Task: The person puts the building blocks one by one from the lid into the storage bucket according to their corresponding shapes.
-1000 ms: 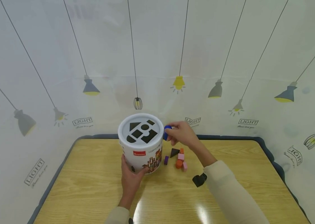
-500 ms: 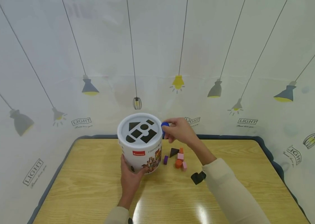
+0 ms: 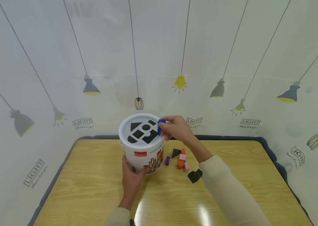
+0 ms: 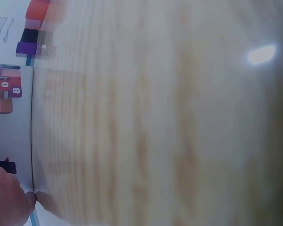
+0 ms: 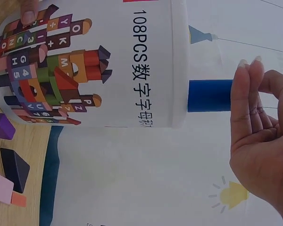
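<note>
A white bucket (image 3: 140, 163) stands on the table, its grey-white lid (image 3: 126, 131) cut with several shaped holes. My left hand (image 3: 132, 180) grips the bucket low on its near left side, thumb across the front. Above the lid's right rim, my right hand (image 3: 177, 128) pinches a blue cylinder block (image 3: 161, 127). In the right wrist view the blue cylinder (image 5: 210, 95) sticks out past the lid's edge toward my fingers; whether it touches the lid I cannot tell. The left wrist view catches part of the left hand (image 4: 9, 200) against the bucket.
Right of the bucket lie a purple block (image 3: 167, 161), a black triangular block (image 3: 176, 153), an orange cylinder (image 3: 180, 164), two pink blocks (image 3: 182, 157) and a small orange block (image 3: 183, 151). The wooden table (image 3: 85, 182) ends at a lamp-printed backdrop (image 3: 159, 62).
My right hand has moved left and up with the blue cylinder, from beside the bucket to over the lid's right rim. The left hand and bucket stay in place.
</note>
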Available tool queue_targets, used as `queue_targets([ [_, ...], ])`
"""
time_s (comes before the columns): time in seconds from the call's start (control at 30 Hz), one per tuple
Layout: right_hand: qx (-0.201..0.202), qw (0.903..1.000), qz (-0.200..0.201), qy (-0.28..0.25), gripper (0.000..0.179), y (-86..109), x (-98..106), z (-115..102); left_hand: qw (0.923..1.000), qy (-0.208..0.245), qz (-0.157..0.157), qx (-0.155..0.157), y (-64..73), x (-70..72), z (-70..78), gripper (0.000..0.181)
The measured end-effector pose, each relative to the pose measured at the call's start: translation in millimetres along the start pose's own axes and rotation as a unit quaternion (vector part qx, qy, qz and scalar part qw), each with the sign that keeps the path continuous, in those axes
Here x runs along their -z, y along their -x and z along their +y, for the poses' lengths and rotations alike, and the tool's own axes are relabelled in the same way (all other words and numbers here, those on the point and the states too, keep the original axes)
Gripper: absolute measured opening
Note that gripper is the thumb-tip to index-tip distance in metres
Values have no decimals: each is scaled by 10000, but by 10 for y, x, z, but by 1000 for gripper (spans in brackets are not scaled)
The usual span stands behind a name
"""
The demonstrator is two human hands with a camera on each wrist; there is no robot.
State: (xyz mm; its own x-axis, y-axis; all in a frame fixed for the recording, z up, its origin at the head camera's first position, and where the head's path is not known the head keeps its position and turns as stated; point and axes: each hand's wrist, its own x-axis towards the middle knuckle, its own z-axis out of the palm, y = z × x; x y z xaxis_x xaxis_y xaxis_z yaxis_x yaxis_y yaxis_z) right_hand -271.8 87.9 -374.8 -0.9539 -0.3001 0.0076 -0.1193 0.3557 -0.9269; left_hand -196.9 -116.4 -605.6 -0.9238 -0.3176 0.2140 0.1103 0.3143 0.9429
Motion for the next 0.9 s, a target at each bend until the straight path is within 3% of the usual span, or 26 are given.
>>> queue_targets([
  [0.9, -206, 9986, -176, -456, 36, -199, -156, 10, 9999, -80, 57, 73, 5, -8, -16, 122],
])
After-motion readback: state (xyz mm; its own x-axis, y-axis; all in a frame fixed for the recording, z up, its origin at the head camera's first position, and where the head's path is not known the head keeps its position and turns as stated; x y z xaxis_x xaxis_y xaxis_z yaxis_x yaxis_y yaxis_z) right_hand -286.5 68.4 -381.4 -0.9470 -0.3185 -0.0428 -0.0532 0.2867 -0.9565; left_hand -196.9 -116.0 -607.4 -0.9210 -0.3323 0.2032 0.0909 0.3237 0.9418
